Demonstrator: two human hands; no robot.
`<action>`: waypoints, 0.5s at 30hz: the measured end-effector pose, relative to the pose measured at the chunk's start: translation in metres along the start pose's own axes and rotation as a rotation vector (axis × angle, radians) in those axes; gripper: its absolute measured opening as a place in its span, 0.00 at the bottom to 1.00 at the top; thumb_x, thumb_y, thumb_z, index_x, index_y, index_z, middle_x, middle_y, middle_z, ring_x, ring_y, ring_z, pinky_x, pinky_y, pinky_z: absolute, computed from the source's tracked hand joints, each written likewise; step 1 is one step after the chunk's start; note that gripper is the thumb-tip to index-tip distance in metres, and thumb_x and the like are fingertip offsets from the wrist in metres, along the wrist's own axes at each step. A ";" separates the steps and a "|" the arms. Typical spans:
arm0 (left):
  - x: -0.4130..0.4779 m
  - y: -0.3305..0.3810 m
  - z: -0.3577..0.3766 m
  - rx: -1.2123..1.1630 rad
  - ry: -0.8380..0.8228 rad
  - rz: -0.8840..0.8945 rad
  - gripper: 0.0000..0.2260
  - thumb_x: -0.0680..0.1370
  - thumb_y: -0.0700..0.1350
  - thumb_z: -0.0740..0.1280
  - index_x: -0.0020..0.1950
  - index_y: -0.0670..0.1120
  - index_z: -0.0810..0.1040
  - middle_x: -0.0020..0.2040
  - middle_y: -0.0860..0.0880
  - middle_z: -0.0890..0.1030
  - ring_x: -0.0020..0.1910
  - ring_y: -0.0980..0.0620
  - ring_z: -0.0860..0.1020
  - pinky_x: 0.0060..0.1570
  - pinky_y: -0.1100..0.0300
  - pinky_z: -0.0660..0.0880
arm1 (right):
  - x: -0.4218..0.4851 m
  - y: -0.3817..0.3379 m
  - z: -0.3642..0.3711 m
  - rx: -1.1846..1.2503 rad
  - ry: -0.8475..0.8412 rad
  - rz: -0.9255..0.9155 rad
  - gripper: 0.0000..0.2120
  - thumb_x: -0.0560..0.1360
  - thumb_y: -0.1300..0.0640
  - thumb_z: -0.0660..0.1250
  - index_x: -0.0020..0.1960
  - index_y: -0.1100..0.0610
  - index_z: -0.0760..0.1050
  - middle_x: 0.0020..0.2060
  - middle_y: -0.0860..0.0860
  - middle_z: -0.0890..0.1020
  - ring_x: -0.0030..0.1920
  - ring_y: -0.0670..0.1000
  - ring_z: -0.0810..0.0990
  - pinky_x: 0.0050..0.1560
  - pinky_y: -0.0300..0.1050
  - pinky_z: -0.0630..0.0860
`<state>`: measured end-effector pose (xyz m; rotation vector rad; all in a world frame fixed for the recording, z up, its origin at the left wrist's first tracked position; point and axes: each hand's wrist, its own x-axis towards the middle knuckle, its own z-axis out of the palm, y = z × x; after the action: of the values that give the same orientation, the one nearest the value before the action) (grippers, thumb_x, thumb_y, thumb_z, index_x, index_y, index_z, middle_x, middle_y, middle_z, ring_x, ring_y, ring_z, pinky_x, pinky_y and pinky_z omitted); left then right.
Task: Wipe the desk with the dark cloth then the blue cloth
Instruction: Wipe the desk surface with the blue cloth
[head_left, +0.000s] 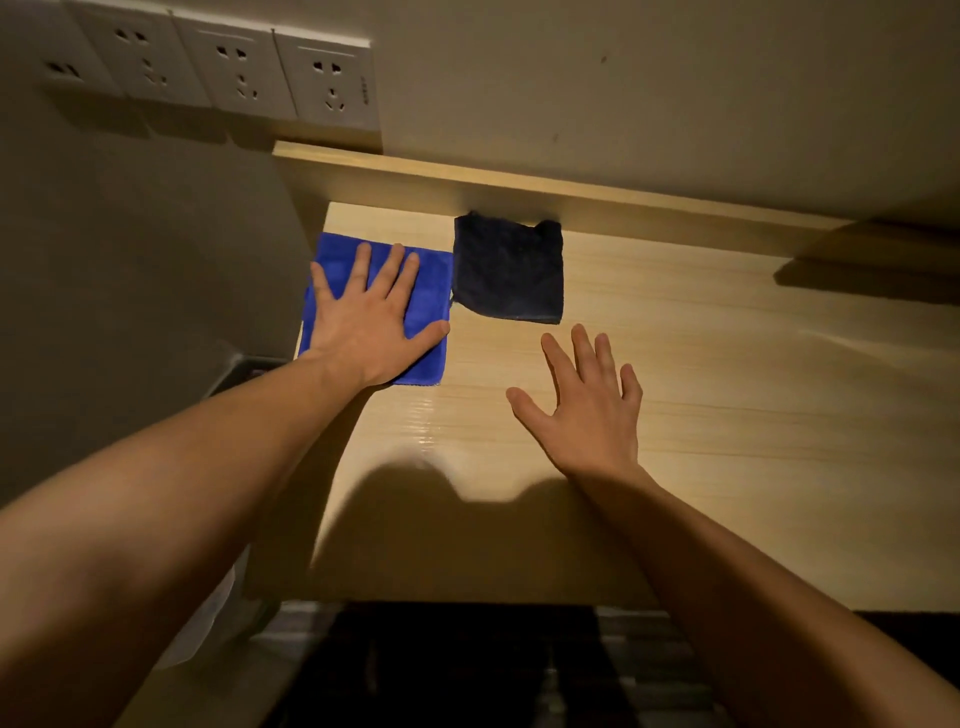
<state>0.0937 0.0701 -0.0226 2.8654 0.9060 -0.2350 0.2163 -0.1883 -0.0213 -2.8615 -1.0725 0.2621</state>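
Glossy woodgrain desk; plush square blue cloth.

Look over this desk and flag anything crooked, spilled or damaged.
Nothing spilled or damaged. The dark cloth sits slightly askew, its far edge bunched against the back ledge. The blue cloth lies flat under the left hand, overhanging the desk edge.

No legible text or labels anywhere.

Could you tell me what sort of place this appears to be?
Probably a bedroom or dorm study corner: a pale wood-grain desk set against a plain wall, a row of white wall sockets above it, and a low wooden back ledge.
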 end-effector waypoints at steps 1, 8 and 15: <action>-0.010 0.001 0.002 0.001 0.003 0.001 0.45 0.79 0.78 0.41 0.88 0.53 0.40 0.89 0.51 0.43 0.87 0.41 0.42 0.77 0.23 0.42 | -0.001 0.000 0.000 -0.001 0.013 -0.004 0.40 0.77 0.23 0.45 0.84 0.40 0.52 0.85 0.49 0.48 0.84 0.54 0.42 0.80 0.64 0.44; -0.086 0.013 0.019 0.004 -0.004 0.000 0.44 0.78 0.79 0.38 0.88 0.55 0.41 0.88 0.51 0.43 0.87 0.42 0.42 0.78 0.23 0.41 | -0.003 0.000 0.001 0.010 0.048 -0.028 0.40 0.77 0.23 0.46 0.83 0.41 0.55 0.85 0.51 0.52 0.84 0.56 0.46 0.79 0.65 0.48; -0.159 0.027 0.035 -0.009 0.011 -0.031 0.42 0.79 0.77 0.38 0.88 0.57 0.42 0.88 0.53 0.42 0.87 0.44 0.41 0.79 0.26 0.40 | -0.033 0.011 -0.004 0.045 0.077 -0.108 0.39 0.77 0.26 0.50 0.83 0.43 0.56 0.85 0.50 0.52 0.84 0.54 0.46 0.79 0.65 0.49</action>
<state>-0.0230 -0.0472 -0.0252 2.8490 0.9515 -0.2183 0.1997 -0.2191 -0.0139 -2.7391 -1.1856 0.1650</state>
